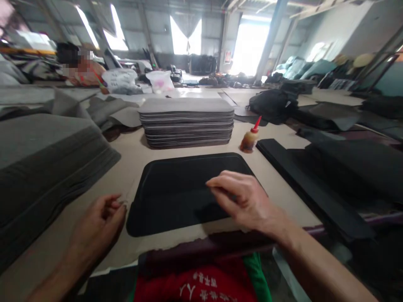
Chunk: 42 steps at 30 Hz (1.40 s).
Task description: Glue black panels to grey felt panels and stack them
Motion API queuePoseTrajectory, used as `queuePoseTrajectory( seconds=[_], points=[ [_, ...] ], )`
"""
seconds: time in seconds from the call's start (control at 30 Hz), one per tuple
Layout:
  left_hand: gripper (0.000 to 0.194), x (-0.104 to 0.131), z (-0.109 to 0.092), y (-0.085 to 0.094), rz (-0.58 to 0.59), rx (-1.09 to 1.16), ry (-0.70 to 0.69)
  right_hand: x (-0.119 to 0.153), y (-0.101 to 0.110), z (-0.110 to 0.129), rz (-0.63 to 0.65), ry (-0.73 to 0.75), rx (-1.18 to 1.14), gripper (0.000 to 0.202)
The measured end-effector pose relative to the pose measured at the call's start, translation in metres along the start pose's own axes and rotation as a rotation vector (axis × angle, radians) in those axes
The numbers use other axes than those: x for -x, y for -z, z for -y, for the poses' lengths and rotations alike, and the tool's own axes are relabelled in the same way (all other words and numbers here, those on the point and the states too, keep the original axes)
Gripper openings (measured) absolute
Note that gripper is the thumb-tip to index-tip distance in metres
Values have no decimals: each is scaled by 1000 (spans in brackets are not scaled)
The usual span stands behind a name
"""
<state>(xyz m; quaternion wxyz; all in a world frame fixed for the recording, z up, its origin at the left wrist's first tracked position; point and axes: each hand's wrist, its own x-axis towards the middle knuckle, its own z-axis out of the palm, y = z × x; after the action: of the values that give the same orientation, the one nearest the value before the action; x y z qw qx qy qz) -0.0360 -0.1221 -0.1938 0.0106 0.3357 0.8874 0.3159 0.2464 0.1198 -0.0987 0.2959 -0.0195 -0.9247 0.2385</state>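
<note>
A black rounded panel lies flat on the pale table in front of me. Over its right part hovers my right hand, thumb and fingertips pinched together; whatever may be between them is too small to name. My left hand is beside the panel's left edge with its fingers curled and the fingertips pressed together, and something thin and pale shows faintly at them. Behind the panel stands a neat stack of grey-topped panels. A glue bottle with a red nozzle stands upright right of the stack.
Large grey sheets are piled at the left. Black strips and dark material lie at the right. A black bag and white sacks are farther back. A person is at the far left.
</note>
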Motion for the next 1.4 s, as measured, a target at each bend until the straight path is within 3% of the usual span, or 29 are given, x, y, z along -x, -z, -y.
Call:
queuePoseTrajectory(
  seconds=[0.1, 0.23, 0.37, 0.47, 0.7, 0.8, 1.0, 1.2, 1.4],
  points=[
    [37, 7, -9, 12, -121, -78, 18, 24, 37, -30, -29, -230, 101, 15],
    [18, 17, -22, 20, -200, -88, -239, 66, 67, -67, 75, -359, 214, 21],
    [17, 22, -39, 9, 15, 60, -517, 98, 84, -86, 135, -438, 283, 26],
    [17, 20, -44, -7, 130, 68, -627, 108, 89, -91, 138, -476, 310, 25],
    [26, 12, -32, -25, 208, -51, -512, 115, 87, -91, 136, -452, 306, 19],
    [26, 12, -29, -25, 199, -43, -516, 117, 82, -93, 241, -429, 286, 18],
    [25, 12, -30, -25, 194, -47, -493, 113, 73, -94, 468, -214, 378, 21],
    [22, 13, -32, -23, 207, -50, -479, 104, 74, -90, 616, -130, 489, 23],
    [24, 14, -33, -22, 201, -52, -464, 103, 75, -89, 670, -38, 585, 23]
  ],
)
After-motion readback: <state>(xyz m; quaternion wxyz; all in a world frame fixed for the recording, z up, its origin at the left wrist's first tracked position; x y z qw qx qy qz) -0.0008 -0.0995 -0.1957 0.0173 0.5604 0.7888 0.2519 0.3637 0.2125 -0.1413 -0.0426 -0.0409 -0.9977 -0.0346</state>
